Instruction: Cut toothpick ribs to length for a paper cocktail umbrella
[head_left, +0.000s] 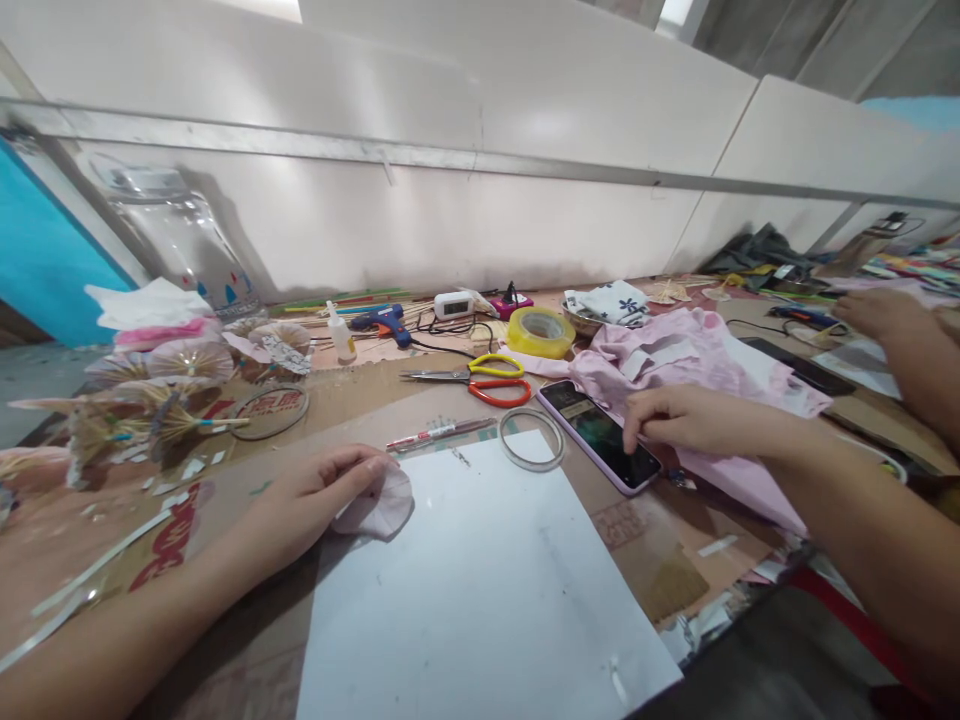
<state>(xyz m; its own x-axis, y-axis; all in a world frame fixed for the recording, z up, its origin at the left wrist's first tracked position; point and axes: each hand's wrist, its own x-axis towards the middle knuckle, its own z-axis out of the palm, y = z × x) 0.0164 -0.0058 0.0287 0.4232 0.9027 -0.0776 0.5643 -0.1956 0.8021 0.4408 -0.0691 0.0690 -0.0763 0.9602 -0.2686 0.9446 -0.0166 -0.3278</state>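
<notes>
Between the thumb and fingers of my left hand [337, 485] is a round pale piece [379, 508], seemingly thin paper or cloth, at the left edge of a white sheet [480, 590]. My right hand [667, 420] reaches over a phone [600, 435] in a light purple case. Its index finger points down and touches the dark screen, while the other fingers are curled. A narrow ring [531, 440], perhaps a tape roll, lies across the sheet's top edge. Beside it are a pen [442, 435] and scissors [480, 378] with yellow and orange handles.
Small paper umbrellas [187, 360] crowd the left side near a clear bottle [184, 235]. A glue bottle [340, 335], blue glue gun [384, 322] and yellow tape roll [540, 332] stand behind. Pink cloth [682, 350] lies right. Another person's hand [877, 310] is at far right.
</notes>
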